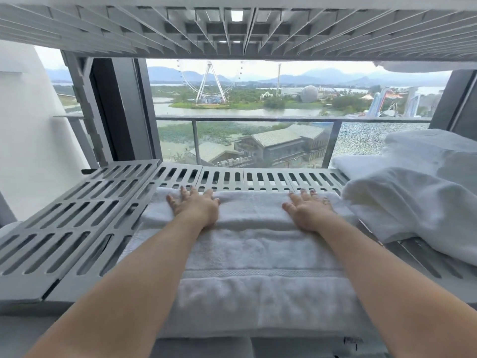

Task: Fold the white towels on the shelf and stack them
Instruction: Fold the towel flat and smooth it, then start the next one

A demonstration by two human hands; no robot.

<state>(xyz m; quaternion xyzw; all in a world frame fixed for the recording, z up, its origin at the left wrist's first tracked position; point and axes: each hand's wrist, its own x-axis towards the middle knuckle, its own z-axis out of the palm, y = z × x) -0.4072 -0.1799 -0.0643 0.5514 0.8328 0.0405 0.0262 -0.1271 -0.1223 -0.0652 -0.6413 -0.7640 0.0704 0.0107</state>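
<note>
A white towel lies spread flat along the middle of the grey slatted shelf, its far part doubled over into a thicker band. My left hand rests flat on that band with fingers spread near its far edge. My right hand presses the same band further right, fingers straight and splayed. Both forearms stretch over the towel's near half.
A loose heap of white towels fills the shelf's right end, with a flatter one behind it. Another slatted shelf hangs low overhead. Behind the shelf a window shows a balcony railing. The shelf's left part is bare slats.
</note>
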